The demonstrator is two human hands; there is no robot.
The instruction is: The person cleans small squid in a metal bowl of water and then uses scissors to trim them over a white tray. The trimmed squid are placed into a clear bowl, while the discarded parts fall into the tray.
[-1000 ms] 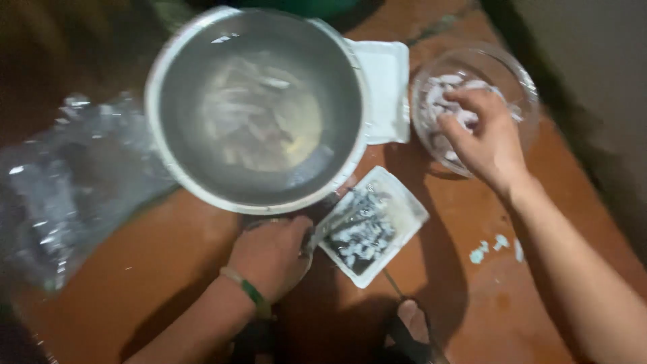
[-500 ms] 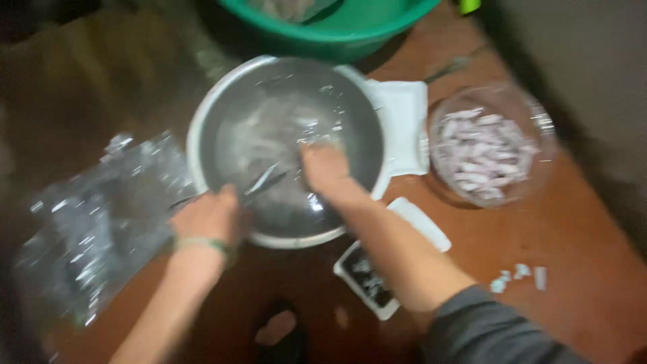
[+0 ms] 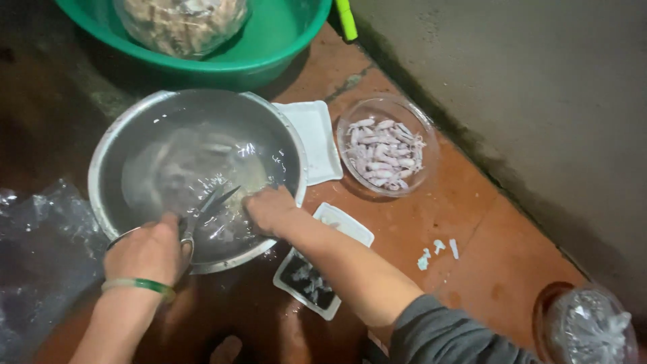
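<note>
Head view, looking down on a reddish tiled floor (image 3: 472,222). Landmark: the large metal bowl (image 3: 121,145), which holds water and pale pieces of seafood.

Left hand (image 3: 147,253): at the near rim of the metal bowl, a green bangle (image 3: 138,285) on the wrist. Its grip is closed around the handles of a pair of scissors (image 3: 205,207), whose blades stand parted and point up and inward over the water.

Right hand (image 3: 269,207): inside the metal bowl at its near right side, fingers curled downward into the water. Whether this grip pinches a piece cannot be told, since the fingertips are hidden.

Around the metal bowl:
- Beyond it, a green basin (image 3: 283,40) holding a clear bag of brownish contents.
- Touching its right rim, a white rectangular tray (image 3: 311,138), partly tucked under the bowl.
- Further right, beside that tray, a clear glass bowl (image 3: 350,125) filled with pale, pinkish cleaned pieces.
- Just below its near right rim, under the right forearm, a second white tray (image 3: 337,219) with dark scraps.
- To its left, crumpled clear plastic (image 3: 40,229) lying on the floor.
- Well to the right, a few white scraps (image 3: 437,251) on the tiles.
- Far lower right, a tied clear bag (image 3: 590,327) at the frame corner.
</note>
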